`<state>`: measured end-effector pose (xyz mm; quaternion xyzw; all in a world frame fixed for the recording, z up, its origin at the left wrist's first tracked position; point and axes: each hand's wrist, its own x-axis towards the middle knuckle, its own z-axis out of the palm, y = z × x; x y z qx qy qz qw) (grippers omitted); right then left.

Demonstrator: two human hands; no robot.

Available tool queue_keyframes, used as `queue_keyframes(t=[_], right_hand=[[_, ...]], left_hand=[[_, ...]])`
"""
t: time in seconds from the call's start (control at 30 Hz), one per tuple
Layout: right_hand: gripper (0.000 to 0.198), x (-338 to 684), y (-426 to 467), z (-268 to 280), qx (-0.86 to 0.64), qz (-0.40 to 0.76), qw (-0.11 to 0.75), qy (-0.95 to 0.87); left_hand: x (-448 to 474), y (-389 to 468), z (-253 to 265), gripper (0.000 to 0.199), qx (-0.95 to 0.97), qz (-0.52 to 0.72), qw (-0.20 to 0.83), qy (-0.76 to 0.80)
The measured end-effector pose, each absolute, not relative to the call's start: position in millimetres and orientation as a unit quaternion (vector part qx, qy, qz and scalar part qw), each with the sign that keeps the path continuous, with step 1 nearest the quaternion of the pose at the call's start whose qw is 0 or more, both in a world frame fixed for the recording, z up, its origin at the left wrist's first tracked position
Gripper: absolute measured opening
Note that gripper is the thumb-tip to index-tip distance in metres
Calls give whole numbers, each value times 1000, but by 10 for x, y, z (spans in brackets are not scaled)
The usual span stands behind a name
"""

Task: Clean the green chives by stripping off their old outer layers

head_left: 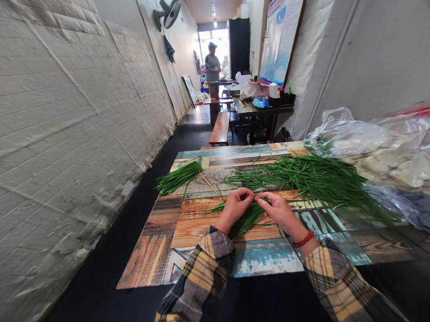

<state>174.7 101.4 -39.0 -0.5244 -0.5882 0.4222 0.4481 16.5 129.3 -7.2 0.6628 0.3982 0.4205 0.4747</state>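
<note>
My left hand (237, 205) and my right hand (277, 210) meet over the table, each with thumb and forefinger pinched together. What lies between the fingertips is too small to make out. Directly beneath them is a small bunch of garlic chives (245, 222), partly covered by the hands. A large loose pile of garlic chives (316, 175) spreads to the right of my right hand. To the far left, a neat bundle of garlic chives (180, 177) lies near the table's edge, with thin wooden sticks (209, 184) beside it.
The patchwork wood-print table (158, 250) carries clear plastic bags (391, 156) with pale contents at right. Beyond stand a bench (220, 128) and another table (248, 109) with bags on it. A person (212, 62) stands farther back. A white brick wall (55, 131) runs along the left.
</note>
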Motion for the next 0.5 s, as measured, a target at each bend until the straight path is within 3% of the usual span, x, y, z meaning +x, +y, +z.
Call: queue_keyframes(t=[0.13,0.3,0.5], right_hand=[[31,1733,1017,-391,-491,465,487,-552],[47,1715,996,-347,-464,479,522,-532],[36,1717,994,-325,-457,485,515,-540]], left_hand=[[161,1297,-78,11,665,419,477,393],[155,1303,-99,12,668,417,482,385],[151,1284,-92,16,705,374,485,358]])
